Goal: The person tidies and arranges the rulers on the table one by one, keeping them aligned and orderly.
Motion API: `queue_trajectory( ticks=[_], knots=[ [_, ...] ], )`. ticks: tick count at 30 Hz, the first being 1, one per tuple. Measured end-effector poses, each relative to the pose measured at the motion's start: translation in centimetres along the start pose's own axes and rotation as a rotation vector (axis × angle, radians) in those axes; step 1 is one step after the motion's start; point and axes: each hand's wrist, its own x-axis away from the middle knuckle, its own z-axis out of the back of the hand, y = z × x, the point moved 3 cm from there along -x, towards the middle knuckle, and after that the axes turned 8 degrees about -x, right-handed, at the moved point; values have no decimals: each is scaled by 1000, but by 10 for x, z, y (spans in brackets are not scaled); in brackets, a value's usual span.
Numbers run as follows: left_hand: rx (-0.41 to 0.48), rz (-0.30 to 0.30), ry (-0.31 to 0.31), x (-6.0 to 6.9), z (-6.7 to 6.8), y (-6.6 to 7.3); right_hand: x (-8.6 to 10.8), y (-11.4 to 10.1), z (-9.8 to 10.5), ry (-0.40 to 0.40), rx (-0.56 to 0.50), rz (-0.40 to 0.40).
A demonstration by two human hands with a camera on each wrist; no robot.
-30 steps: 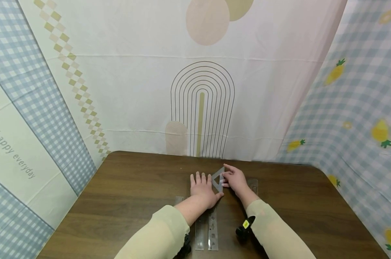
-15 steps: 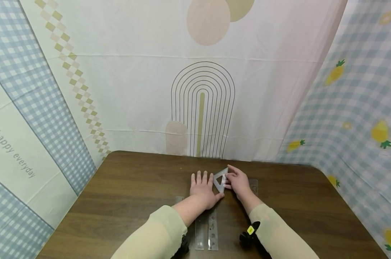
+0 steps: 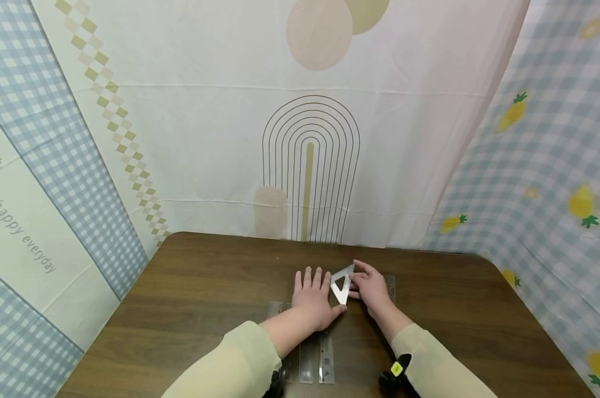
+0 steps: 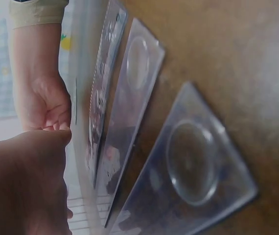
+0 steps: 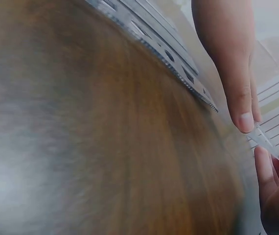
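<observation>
My right hand (image 3: 371, 288) pinches a clear set square (image 3: 342, 299), a small triangle with a triangular cutout, by its right side. My left hand (image 3: 312, 299) lies with its fingers spread and straight, just left of the set square; its thumb reaches the triangle's lower tip. Clear plastic rulers (image 3: 326, 365) lie below and partly under the left hand, one of them with cut-out shapes. Their rounded-hole ends show large in the left wrist view, including a ruler end (image 4: 227, 181). In the right wrist view, the set square (image 5: 267, 141) spans between both hands.
Beside the right hand, the end of another clear plastic piece (image 3: 390, 284) lies on the brown wooden table (image 3: 205, 287). Patterned cloths (image 3: 205, 138) hang behind the table and at both sides. A black wrist camera (image 3: 390, 380) sits under the right sleeve.
Both hands have shifted a little to the right, and lately slightly nearer the body. The set square has gone along in the right hand, turning somewhat and now looking brighter.
</observation>
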Motion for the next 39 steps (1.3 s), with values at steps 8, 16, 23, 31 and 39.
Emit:
queue_trajectory(
  ticks=[8, 16, 23, 31, 39],
  knots=[
    [-8, -52, 5, 14, 2, 9, 19, 1, 10, 1, -12, -19],
    [-32, -104, 12, 32, 3, 16, 42, 4, 20, -16, -23, -33],
    [-52, -145, 4, 44, 3, 21, 61, 5, 26, -9, -37, -57],
    [-41, -193, 8, 58, 3, 24, 77, 13, 30, 4, -67, -52],
    [-81, -217, 23, 69, 1, 27, 91, 17, 32, 9, -72, -74]
  ],
)
